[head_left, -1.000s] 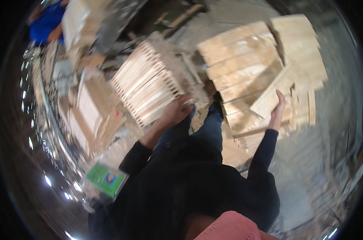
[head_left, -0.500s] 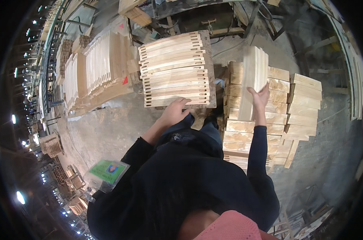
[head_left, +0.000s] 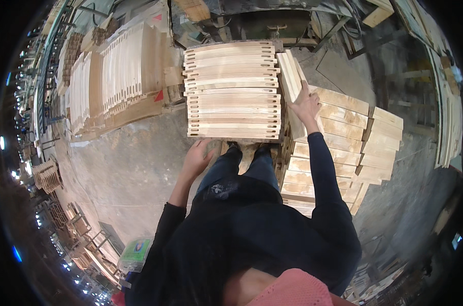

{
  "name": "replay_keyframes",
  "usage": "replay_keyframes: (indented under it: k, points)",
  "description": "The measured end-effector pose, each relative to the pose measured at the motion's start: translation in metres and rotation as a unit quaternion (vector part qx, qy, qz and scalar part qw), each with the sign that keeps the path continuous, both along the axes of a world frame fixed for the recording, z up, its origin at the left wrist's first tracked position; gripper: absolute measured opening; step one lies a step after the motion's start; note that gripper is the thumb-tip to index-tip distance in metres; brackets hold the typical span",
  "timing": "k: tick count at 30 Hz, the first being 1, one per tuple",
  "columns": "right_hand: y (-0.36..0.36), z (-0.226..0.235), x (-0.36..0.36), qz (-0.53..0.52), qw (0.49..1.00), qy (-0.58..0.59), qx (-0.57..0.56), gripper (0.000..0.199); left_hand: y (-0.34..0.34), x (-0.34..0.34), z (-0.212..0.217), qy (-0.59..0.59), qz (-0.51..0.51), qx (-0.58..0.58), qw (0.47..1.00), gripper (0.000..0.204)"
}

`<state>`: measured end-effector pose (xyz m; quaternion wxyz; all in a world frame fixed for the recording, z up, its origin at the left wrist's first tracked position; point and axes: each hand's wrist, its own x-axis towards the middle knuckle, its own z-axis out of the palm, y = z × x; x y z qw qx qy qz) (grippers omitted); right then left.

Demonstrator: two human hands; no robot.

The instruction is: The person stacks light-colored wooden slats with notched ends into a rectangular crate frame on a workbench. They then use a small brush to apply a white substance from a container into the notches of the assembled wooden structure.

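Observation:
My right hand (head_left: pixel 307 108) grips a small bundle of pale wooden boards (head_left: pixel 289 76), thumb on one side and fingers along the other. The bundle lies slantwise, close against the right side of a row of slotted wooden slats (head_left: pixel 231 100). These slats are packed side by side, with oblong slots near their ends. Below the row's near left corner, my left hand (head_left: pixel 197 159) hangs with its fingers loosely apart, holding nothing. Under and beside the right hand is a stack of wider boards (head_left: pixel 344 117) with brown patches.
Another stack of plain boards (head_left: pixel 380 143) adjoins on the right. At the left, more slotted slats (head_left: pixel 122 71) stand in rows on a pallet with red markers. A dark metal-framed bench (head_left: pixel 257 20) runs along the far side. Concrete floor (head_left: pixel 134 163) spreads to my left.
My right hand has brought the bundle left and lower, beside the slotted slats. My left hand has come off the slats' near edge and moved left and toward me.

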<state>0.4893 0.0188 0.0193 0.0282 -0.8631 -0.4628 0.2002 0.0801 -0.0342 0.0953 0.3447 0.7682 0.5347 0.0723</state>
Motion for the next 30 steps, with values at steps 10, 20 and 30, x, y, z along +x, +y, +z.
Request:
replay_keyframes:
  k: [10,20,30]
  points:
    - [0.002,0.037,0.029,-0.12,0.983,0.021,0.138,0.11,-0.012,-0.01,-0.007,-0.01,0.036,-0.021,0.999,0.04]
    - [0.02,0.14,-0.09,-0.005,0.967,0.078,0.244,0.104,0.026,0.024,0.018,-0.085,0.04,0.027,0.995,0.039]
    - [0.051,0.046,-0.249,0.005,0.994,0.001,0.112,0.128,0.053,-0.018,0.02,-0.1,0.063,0.016,0.993,0.039]
